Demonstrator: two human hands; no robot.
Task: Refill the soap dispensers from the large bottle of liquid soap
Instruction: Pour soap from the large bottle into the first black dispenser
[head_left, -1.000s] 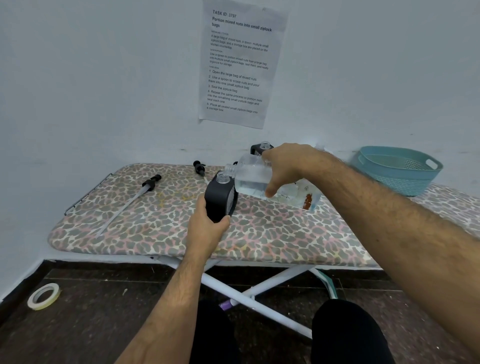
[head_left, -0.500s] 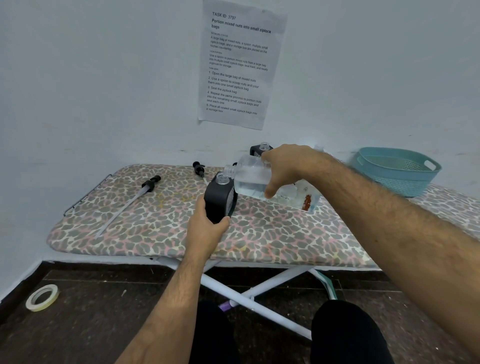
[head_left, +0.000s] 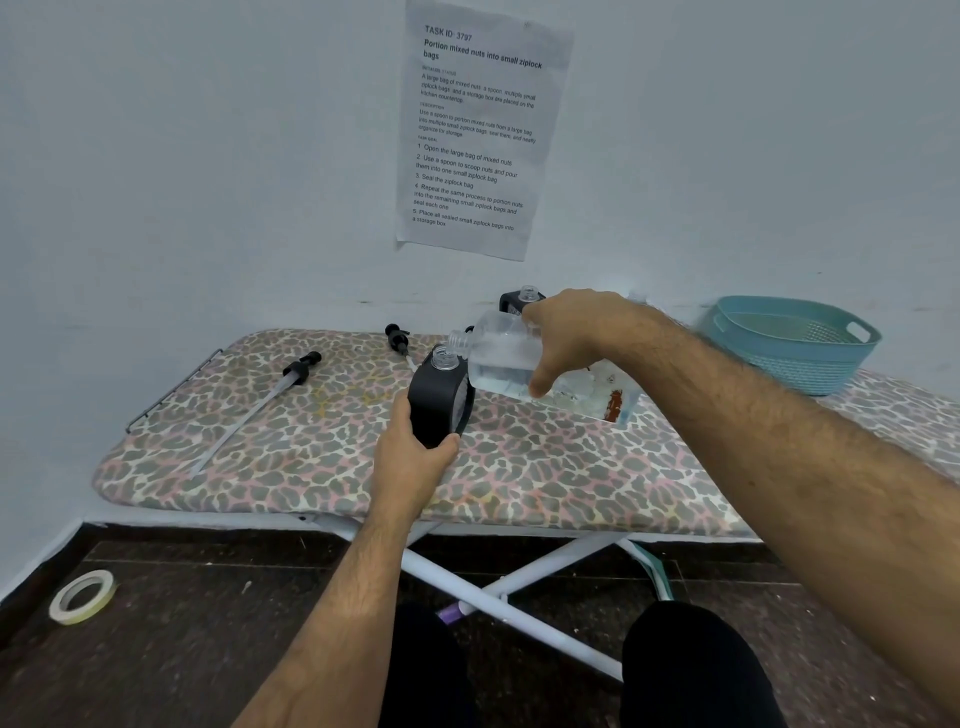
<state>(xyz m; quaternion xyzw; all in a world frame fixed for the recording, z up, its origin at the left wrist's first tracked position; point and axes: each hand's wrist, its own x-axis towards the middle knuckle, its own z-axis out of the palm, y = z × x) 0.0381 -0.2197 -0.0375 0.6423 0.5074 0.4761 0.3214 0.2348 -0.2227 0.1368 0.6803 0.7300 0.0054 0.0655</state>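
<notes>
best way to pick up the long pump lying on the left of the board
Grip the pump at its black head, coming from above. It lies flat with the thin clear tube trailing toward the near left edge of the ironing board; the head is the thickest, firmest part.

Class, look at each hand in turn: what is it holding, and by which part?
The left hand grips the black dispenser round its lower body. The right hand grips the clear soap bottle round its middle, tilted toward the dispenser's open neck.

black dispenser (head_left: 436, 400), clear bottle (head_left: 506, 358), teal basket (head_left: 789, 345), leopard-print board (head_left: 311, 441)
</notes>
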